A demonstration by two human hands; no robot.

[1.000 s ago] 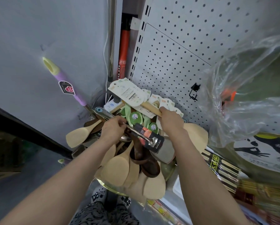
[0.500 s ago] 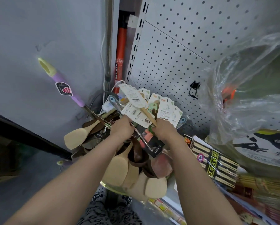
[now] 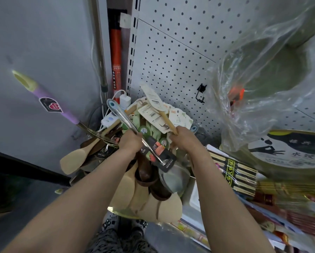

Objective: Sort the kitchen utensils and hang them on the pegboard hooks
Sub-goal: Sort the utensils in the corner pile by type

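White pegboard [image 3: 171,52] dotted dark; lilac handle [image 3: 56,105]; pale wooden spatulas [image 3: 158,207].

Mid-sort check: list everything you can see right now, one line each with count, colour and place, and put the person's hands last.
pegboard: one, white, back wall right of centre
pegboard hook: one, black, empty, on the board
wooden spatulas: several, pale wood, in the pile below the hands
dark wooden spoons: a few, brown, middle of the pile
metal turner: one, silver with a black label, across the pile
purple-handled utensil: one, purple and yellow-green, sticking out to the left
paper tags: many, white, on the handle ends
plastic bag: one, clear, right
chopstick pack: one, black and tan, lower right
left hand: gripping the metal turner's handle
right hand: gripping a wooden handle
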